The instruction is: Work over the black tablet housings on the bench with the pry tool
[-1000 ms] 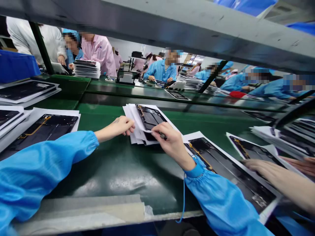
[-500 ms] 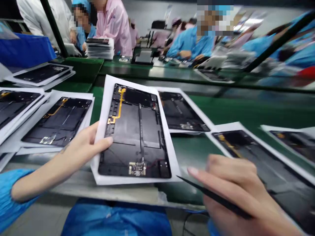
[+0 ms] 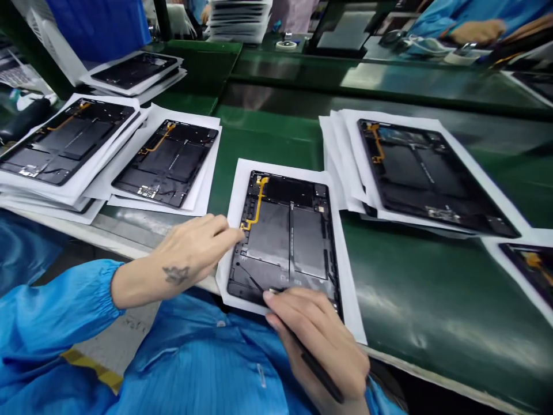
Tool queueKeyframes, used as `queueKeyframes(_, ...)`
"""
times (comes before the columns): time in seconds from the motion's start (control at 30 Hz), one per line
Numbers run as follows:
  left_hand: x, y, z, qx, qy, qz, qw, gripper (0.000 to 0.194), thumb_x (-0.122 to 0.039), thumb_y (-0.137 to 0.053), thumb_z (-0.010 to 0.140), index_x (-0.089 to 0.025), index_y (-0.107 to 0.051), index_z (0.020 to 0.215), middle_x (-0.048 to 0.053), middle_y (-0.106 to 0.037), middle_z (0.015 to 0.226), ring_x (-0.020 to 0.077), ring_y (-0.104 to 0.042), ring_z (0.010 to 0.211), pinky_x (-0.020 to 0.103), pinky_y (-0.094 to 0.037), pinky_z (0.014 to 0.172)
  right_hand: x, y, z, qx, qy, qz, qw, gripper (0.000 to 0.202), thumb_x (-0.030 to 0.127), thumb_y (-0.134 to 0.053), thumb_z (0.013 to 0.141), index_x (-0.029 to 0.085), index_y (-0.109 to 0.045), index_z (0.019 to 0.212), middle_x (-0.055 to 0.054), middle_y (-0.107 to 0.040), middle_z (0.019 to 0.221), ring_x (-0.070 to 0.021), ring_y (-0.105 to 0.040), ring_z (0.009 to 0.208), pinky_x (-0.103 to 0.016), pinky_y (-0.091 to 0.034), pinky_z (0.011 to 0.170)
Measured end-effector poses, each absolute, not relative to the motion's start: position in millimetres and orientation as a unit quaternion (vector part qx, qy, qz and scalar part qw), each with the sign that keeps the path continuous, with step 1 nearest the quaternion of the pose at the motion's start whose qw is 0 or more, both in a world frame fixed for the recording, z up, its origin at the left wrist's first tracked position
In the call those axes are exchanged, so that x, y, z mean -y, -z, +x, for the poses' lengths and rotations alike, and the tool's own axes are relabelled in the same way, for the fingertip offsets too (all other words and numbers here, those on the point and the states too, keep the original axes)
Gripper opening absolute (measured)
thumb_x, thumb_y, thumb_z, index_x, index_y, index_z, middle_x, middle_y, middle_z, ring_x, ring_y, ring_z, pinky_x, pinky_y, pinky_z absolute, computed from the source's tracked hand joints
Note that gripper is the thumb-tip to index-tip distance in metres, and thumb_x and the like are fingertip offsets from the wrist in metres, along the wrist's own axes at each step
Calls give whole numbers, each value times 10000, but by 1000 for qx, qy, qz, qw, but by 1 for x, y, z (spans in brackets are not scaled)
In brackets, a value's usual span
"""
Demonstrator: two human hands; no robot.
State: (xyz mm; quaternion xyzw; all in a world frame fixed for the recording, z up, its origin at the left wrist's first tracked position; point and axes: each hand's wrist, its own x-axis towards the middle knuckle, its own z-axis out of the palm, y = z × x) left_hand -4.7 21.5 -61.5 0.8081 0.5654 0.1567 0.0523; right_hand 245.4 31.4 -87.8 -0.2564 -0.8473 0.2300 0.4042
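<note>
In front of me an opened tablet [image 3: 276,236], with grey battery cells and an orange ribbon cable [image 3: 258,207], lies on a white sheet [image 3: 352,300] at the bench's front edge. My left hand [image 3: 196,245] is closed at the tablet's left side, fingertips gripping its rim near the ribbon cable's lower end; the other fingers are partly hidden. My right hand [image 3: 322,334] is closed around black tweezers [image 3: 319,374]. Their thin tip points at the tablet's lower left corner; contact I cannot tell. This hand covers the small circuit board at the lower edge.
Left are stacked tablets on white sheets [image 3: 69,141] and another opened tablet [image 3: 168,161]. To the right lies a stack topped by an opened tablet [image 3: 432,178]. A blue bin [image 3: 99,29] stands at the back left. Across the bench is a co-worker's hand [image 3: 479,31].
The tablet, raised and tilted in my left hand before, now lies on the bench. My right hand has brought the tweezers leftward over its lower part. The view has tipped down.
</note>
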Motion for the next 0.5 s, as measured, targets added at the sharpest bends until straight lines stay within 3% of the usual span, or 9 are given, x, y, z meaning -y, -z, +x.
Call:
queueKeyframes(0.07, -21, 61, -2, -520, -164, 835, 73, 221, -199, -391, 1045, -202, -611, 1061, 60, -604, 1010, 190, -570, 902, 298, -468, 766, -32, 88, 241, 861, -211, -242, 394, 345, 43, -637, 894, 222, -687, 1184, -52, -757, 907, -216, -695, 832, -370, -595, 750)
queueKeyframes(0.17, -27, 61, 3, -477, -154, 854, 141, 171, -260, -419, 1053, -199, -568, 995, 64, -571, 1049, 190, -537, 908, 304, -459, 754, -31, 89, 236, 874, -197, -231, 379, 340, 47, -629, 906, 214, -675, 1198, -58, -757, 912, -221, -694, 848, -374, -596, 749)
queueKeyframes(0.27, -31, 56, 7, -460, -110, 865, 170, 116, -155, -431, 1020, -196, -517, 954, 55, -544, 1024, 191, -503, 868, 316, -427, 723, -30, 91, 236, 867, -208, -244, 382, 305, 41, -619, 909, 207, -681, 1158, -62, -747, 922, -224, -686, 867, -377, -592, 762)
queueKeyframes(0.37, -32, 56, 11, -433, -74, 884, 160, 201, 6, -453, 906, -188, -484, 945, 55, -527, 1032, 204, -484, 892, 324, -411, 731, -30, 93, 239, 849, -232, -252, 403, 280, 32, -619, 899, 202, -693, 1109, -60, -737, 916, -215, -676, 848, -366, -584, 752)
queueKeyframes(0.5, -29, 67, 15, -458, -80, 879, 105, 178, -16, -474, 915, -192, -483, 939, 59, -519, 980, 226, -481, 880, 345, -400, 727, -31, 95, 245, 823, -271, -252, 431, 332, 15, -627, 876, 215, -697, 1130, -48, -728, 914, -212, -676, 843, -363, -570, 745)
